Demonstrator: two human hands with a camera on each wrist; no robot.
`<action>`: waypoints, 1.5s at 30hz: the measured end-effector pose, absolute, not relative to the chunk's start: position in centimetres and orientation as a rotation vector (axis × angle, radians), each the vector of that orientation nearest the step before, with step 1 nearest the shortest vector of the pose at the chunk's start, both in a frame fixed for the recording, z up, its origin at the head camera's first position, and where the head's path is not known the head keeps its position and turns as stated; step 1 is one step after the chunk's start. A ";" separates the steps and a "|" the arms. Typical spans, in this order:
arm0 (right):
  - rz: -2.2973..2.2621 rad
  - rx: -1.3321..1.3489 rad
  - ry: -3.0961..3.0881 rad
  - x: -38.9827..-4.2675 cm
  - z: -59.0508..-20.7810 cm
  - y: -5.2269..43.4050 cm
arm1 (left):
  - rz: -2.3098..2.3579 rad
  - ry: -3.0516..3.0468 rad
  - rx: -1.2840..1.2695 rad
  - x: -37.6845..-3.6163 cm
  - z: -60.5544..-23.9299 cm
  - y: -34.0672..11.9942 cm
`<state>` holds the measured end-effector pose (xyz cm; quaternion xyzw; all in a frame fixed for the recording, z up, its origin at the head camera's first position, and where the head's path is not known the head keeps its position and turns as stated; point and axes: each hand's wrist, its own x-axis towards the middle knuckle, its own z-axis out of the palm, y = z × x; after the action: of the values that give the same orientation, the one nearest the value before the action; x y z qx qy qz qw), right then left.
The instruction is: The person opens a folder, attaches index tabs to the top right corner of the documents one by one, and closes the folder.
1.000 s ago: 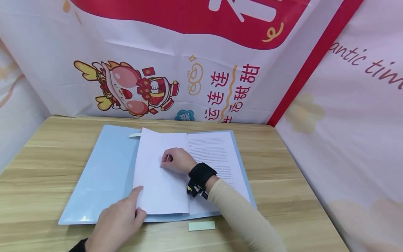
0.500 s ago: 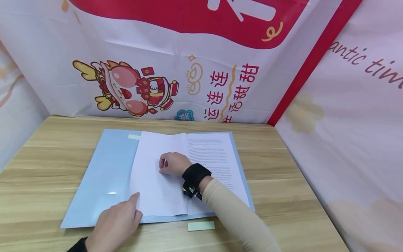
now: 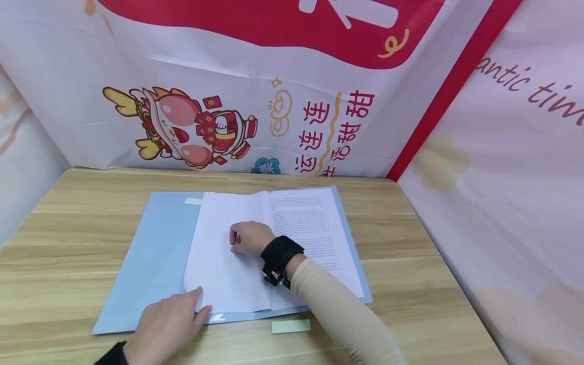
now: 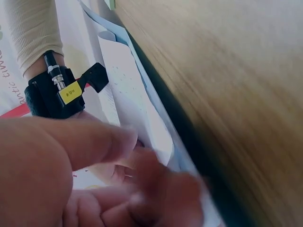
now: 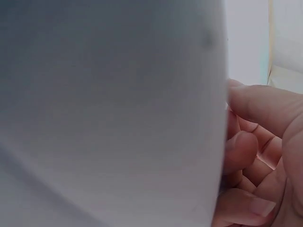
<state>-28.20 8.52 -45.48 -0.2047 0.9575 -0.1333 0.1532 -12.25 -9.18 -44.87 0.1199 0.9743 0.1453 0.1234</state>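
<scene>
A light blue folder [image 3: 150, 253] lies open on the wooden table [image 3: 68, 223] with a stack of white sheets in it. A turned page [image 3: 219, 276] lies flat over the left part of the stack, and a printed page [image 3: 315, 228] shows on the right. My right hand [image 3: 237, 241], fingers curled into a fist, rests on the middle of the turned page; close up, the curled fingers [image 5: 251, 142] sit beside the white sheet [image 5: 109, 109]. My left hand [image 3: 199, 301] lies at the folder's near edge, its fingertips touching the page's lower-left corner [image 4: 142, 142].
A pale green sticky strip [image 3: 291, 326] lies on the table just in front of the folder. Another small strip [image 3: 193, 201] sits at the folder's far edge. Printed banners [image 3: 274, 101] wall off the back and right; bare wood shows left and right of the folder.
The turned page has settled flatter and further left. My right fist slid slightly left and nearer on it. My left hand shifted a little left along the page's near corner.
</scene>
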 end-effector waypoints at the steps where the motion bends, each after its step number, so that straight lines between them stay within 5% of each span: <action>1: -0.383 -0.587 2.744 -28.2 -45.5 8.5 | 0.415 2.840 0.354 -12.2 -44.9 -9.3; 45: -0.540 -0.778 2.608 -25.0 -38.1 10.5 | 0.633 2.889 0.413 -12.4 -41.6 -6.3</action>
<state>-25.01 10.53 -38.15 -0.2758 0.9242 -0.1912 0.1823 -12.40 -6.29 -41.56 0.1379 0.9645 0.2112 0.0776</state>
